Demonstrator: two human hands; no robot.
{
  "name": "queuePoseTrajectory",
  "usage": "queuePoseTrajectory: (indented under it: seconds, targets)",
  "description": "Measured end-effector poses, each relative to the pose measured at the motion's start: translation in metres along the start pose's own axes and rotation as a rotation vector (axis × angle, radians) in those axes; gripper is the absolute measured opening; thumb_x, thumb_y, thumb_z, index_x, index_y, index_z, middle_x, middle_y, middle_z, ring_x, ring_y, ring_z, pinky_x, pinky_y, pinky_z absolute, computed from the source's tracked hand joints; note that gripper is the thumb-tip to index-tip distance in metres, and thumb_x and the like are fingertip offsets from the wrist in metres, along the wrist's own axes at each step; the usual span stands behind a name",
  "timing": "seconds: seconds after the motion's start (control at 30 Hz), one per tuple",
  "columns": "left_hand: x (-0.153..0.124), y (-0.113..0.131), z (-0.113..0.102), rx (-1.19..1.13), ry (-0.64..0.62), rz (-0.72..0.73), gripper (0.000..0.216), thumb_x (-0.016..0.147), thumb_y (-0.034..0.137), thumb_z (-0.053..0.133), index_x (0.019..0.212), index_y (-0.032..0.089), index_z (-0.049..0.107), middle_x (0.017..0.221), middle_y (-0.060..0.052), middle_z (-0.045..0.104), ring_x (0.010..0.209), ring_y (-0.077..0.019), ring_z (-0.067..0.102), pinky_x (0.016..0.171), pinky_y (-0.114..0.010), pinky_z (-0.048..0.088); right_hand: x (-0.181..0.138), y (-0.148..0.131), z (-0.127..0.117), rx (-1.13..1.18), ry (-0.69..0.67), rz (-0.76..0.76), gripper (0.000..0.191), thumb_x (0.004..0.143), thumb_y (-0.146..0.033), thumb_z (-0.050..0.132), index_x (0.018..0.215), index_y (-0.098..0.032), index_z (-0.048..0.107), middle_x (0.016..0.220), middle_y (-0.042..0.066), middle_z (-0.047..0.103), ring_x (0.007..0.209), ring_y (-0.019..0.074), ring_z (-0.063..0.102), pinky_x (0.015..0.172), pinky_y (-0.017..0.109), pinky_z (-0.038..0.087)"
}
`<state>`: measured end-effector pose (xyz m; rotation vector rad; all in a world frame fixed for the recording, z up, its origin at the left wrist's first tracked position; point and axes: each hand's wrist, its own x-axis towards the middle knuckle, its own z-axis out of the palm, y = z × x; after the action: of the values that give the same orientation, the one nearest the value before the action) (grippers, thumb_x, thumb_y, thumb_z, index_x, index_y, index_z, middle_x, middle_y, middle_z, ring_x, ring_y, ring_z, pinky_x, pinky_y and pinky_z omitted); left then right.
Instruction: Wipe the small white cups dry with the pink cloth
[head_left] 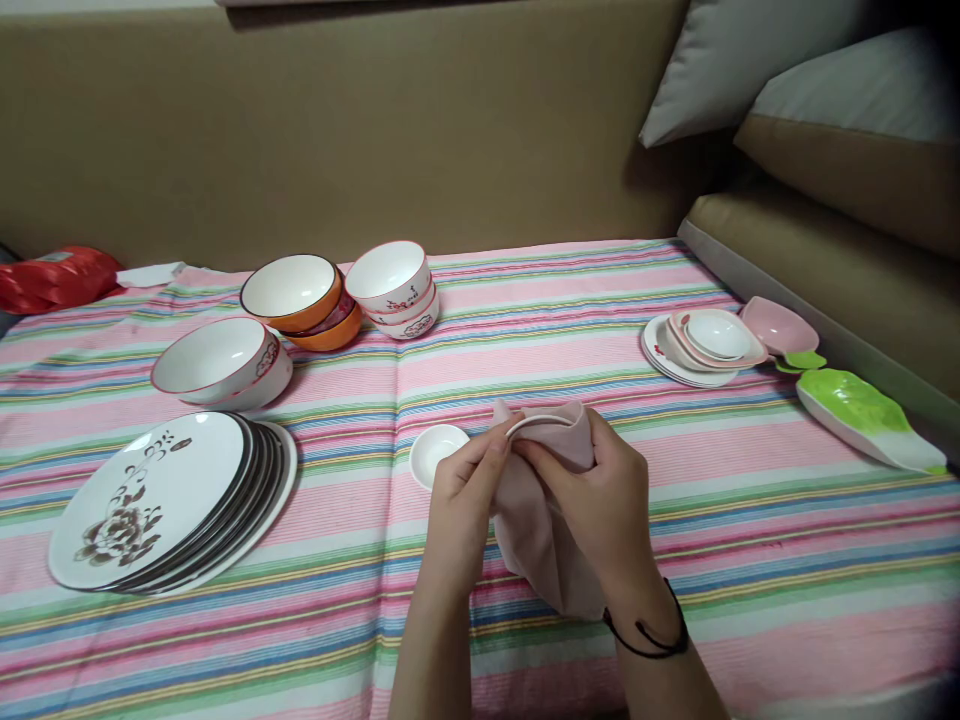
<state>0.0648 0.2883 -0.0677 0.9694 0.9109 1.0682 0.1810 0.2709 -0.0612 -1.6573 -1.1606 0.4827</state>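
Note:
Between my two hands is a small round dish (546, 421), mostly covered by a pale pink cloth (529, 525) that drapes below it. My left hand (466, 488) is closed on the dish's left side, its thumb at the rim. On the other side, my right hand (606, 490) grips the cloth and presses its thumb into the dish; a black cord bracelet is on that wrist. Only part of the dish's curved rim shows. Just left of my left hand, a small white dish (435, 452) lies on the striped cloth (337, 600), partly hidden by my fingers.
At left are a stack of flower-patterned plates (161, 500), white bowls (214, 362), orange bowls (294, 292) and more white bowls (390, 280). Stacked small dishes (690, 350), a pink dish (780, 325) and a green leaf-shaped dish (862, 410) sit at right. Cushions (847, 120) rise behind.

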Motion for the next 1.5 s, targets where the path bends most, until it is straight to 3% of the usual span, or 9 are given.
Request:
queuePoseTrajectory:
  seconds: [0.17, 0.33, 0.5, 0.77, 0.93, 1.13, 1.33, 1.5]
  targets:
    - [-0.001, 0.001, 0.006, 0.040, 0.020, -0.021, 0.035, 0.081, 0.043, 0.061, 0.107, 0.021, 0.070, 0.110, -0.005, 0.069, 0.109, -0.0276, 0.059, 0.085, -0.033, 0.051, -0.001, 0.000, 0.001, 0.029, 0.144, 0.026, 0.022, 0.080, -0.037, 0.060, 0.074, -0.016, 0.062, 0.063, -0.001, 0.058, 0.058, 0.0119, 0.050, 0.054, 0.023, 0.039]
    - [-0.001, 0.002, 0.005, 0.018, -0.007, -0.022, 0.034, 0.080, 0.039, 0.064, 0.108, 0.021, 0.070, 0.113, -0.005, 0.067, 0.113, -0.0270, 0.056, 0.091, -0.034, 0.049, 0.000, 0.003, 0.001, 0.115, 0.104, 0.120, 0.028, 0.074, -0.042, 0.066, 0.076, -0.015, 0.063, 0.069, 0.002, 0.063, 0.062, 0.0147, 0.055, 0.056, 0.025, 0.043]
    - [0.000, 0.002, -0.001, 0.012, -0.025, 0.028, 0.033, 0.082, 0.038, 0.062, 0.109, 0.020, 0.070, 0.118, -0.006, 0.065, 0.117, -0.0272, 0.053, 0.094, -0.035, 0.047, 0.000, 0.002, 0.000, 0.072, 0.016, 0.035, 0.027, 0.068, -0.039, 0.072, 0.083, -0.018, 0.062, 0.074, 0.000, 0.064, 0.064, 0.0155, 0.056, 0.061, 0.027, 0.045]
    - [-0.001, -0.001, -0.005, 0.003, 0.102, 0.056, 0.027, 0.083, 0.036, 0.061, 0.103, 0.022, 0.072, 0.109, -0.004, 0.069, 0.110, -0.0246, 0.058, 0.090, -0.032, 0.047, 0.004, 0.004, -0.002, 0.095, -0.163, -0.033, 0.024, 0.072, -0.024, 0.065, 0.095, -0.021, 0.056, 0.084, -0.001, 0.063, 0.073, 0.0159, 0.058, 0.064, 0.025, 0.045]
    - [-0.003, 0.002, -0.006, 0.034, 0.113, 0.054, 0.029, 0.083, 0.038, 0.060, 0.106, 0.023, 0.071, 0.112, -0.004, 0.068, 0.110, -0.0256, 0.058, 0.079, -0.030, 0.051, 0.003, 0.005, -0.004, 0.095, -0.136, -0.086, 0.012, 0.081, -0.026, 0.056, 0.091, -0.020, 0.058, 0.078, -0.001, 0.062, 0.070, 0.0142, 0.056, 0.061, 0.023, 0.043]
    - [-0.004, 0.008, -0.001, 0.119, 0.033, 0.042, 0.027, 0.081, 0.034, 0.063, 0.105, 0.023, 0.071, 0.111, -0.003, 0.069, 0.109, -0.0236, 0.059, 0.089, -0.030, 0.049, 0.002, 0.007, -0.005, 0.075, -0.003, 0.011, 0.021, 0.080, -0.037, 0.059, 0.082, -0.017, 0.062, 0.068, 0.000, 0.061, 0.061, 0.0136, 0.053, 0.055, 0.024, 0.041]
    - [-0.003, 0.010, 0.002, 0.123, 0.024, 0.084, 0.024, 0.080, 0.030, 0.064, 0.101, 0.021, 0.073, 0.110, -0.005, 0.069, 0.107, -0.0240, 0.060, 0.088, -0.031, 0.050, 0.004, 0.007, -0.004, 0.112, -0.110, 0.085, 0.026, 0.069, -0.034, 0.069, 0.087, -0.018, 0.060, 0.076, 0.000, 0.064, 0.068, 0.0162, 0.058, 0.057, 0.025, 0.045]
    - [-0.001, 0.004, 0.001, 0.091, 0.115, 0.039, 0.028, 0.078, 0.036, 0.066, 0.102, 0.022, 0.072, 0.103, -0.006, 0.071, 0.099, -0.0239, 0.063, 0.081, -0.031, 0.052, 0.006, 0.009, -0.005, 0.095, -0.162, 0.042, 0.029, 0.072, -0.027, 0.062, 0.100, -0.019, 0.058, 0.083, 0.001, 0.063, 0.073, 0.0173, 0.058, 0.062, 0.027, 0.047]
